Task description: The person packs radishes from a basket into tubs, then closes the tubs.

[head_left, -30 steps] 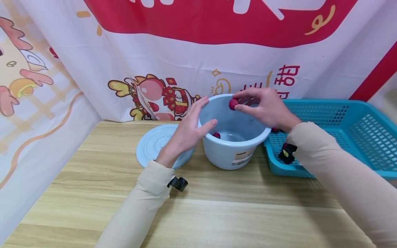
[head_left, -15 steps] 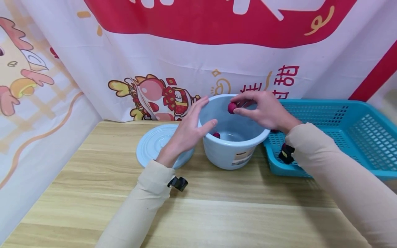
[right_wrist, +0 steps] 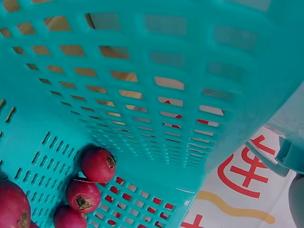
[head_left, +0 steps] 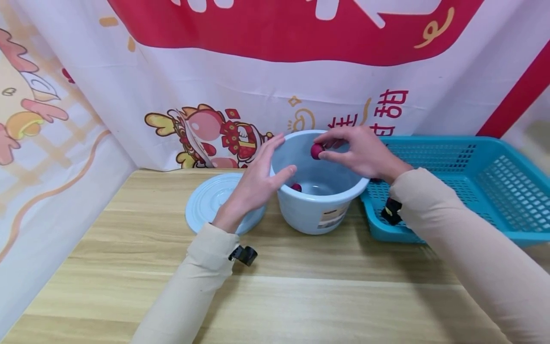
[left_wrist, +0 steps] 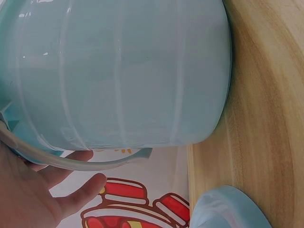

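In the head view my right hand (head_left: 361, 152) pinches a red radish (head_left: 317, 151) between thumb and fingers, over the mouth of a light blue bucket (head_left: 311, 215). Another radish (head_left: 296, 188) shows inside the bucket at its left. My left hand (head_left: 259, 181) lies along the left side of the bucket's rim, fingers extended and thumb near the edge. The left wrist view has the bucket's side wall (left_wrist: 142, 71), its handle (left_wrist: 80, 165) and part of the left hand (left_wrist: 28, 199). Several radishes (right_wrist: 97, 164) lie in the turquoise basket in the right wrist view.
The turquoise basket (head_left: 386, 235) stands right of the bucket, partly under my right forearm. A round light blue lid (head_left: 204, 203) lies flat on the wooden table (head_left: 301, 296) to the left. A printed cloth (head_left: 240, 81) hangs behind.
My right hand has lowered slightly and drifted a little left with the radish. My left hand keeps its place on the rim. The head view has shifted slightly.
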The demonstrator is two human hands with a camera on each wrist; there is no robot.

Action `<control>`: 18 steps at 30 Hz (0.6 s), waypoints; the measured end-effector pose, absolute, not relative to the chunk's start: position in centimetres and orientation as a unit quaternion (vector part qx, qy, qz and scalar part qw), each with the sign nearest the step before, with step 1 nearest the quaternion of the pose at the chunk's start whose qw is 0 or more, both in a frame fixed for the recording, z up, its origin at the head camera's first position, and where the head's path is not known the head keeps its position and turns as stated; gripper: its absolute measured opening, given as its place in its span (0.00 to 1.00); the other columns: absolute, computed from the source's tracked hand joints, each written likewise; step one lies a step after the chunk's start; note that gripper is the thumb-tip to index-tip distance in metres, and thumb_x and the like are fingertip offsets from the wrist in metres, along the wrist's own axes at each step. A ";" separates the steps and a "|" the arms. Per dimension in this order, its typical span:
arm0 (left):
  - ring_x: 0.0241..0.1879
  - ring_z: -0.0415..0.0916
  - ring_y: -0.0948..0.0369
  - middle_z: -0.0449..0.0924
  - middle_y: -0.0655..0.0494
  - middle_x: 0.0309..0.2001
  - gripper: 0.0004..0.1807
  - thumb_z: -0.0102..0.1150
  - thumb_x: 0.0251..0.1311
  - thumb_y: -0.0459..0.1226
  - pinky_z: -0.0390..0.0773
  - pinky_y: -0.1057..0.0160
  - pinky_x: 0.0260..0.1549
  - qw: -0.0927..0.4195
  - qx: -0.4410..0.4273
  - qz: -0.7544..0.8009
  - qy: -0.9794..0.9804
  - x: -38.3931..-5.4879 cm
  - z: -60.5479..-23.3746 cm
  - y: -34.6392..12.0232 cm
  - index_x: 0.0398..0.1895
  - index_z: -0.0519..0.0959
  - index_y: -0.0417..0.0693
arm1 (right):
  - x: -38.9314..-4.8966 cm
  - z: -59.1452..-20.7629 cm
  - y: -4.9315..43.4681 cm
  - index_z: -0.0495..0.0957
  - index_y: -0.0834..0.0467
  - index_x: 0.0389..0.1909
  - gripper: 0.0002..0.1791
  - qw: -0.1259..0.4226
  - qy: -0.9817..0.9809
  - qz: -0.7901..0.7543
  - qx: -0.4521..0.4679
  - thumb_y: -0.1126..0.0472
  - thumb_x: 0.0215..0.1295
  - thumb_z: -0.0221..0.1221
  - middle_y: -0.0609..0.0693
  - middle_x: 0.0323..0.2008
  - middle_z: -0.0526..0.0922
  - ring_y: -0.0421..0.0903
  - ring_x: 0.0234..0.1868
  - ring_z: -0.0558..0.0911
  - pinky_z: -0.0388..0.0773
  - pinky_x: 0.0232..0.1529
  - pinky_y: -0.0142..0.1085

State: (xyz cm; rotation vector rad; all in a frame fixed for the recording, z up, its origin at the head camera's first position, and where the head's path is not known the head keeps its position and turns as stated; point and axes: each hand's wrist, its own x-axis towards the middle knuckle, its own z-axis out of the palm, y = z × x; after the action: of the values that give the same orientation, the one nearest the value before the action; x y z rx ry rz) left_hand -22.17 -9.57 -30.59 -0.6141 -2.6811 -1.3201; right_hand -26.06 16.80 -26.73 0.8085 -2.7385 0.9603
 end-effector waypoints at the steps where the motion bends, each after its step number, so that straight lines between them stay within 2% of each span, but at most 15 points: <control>1: 0.84 0.52 0.53 0.48 0.65 0.87 0.44 0.57 0.70 0.57 0.64 0.33 0.77 0.045 -0.201 -0.433 -0.878 -22.2 -30.6 -9.6 0.85 0.55 0.58 | -26.0 -26.7 16.8 0.85 0.53 0.63 0.25 0.063 -0.908 0.316 0.267 0.59 0.65 0.74 0.57 0.56 0.89 0.56 0.55 0.86 0.84 0.60 0.57; 18: 0.84 0.53 0.55 0.49 0.64 0.86 0.44 0.56 0.71 0.56 0.65 0.37 0.77 0.050 -0.211 -0.436 -0.874 -22.1 -30.5 -9.8 0.85 0.55 0.55 | -26.4 -26.9 16.8 0.85 0.52 0.63 0.26 0.062 -0.915 0.292 0.270 0.57 0.63 0.75 0.56 0.57 0.88 0.55 0.54 0.86 0.85 0.58 0.56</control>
State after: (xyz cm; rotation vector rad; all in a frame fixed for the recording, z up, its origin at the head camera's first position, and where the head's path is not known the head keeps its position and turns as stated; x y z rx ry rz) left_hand -22.06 -9.77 -30.53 -0.6424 -2.6594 -1.3266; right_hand -26.38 16.75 -26.85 0.8151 -2.7668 0.8835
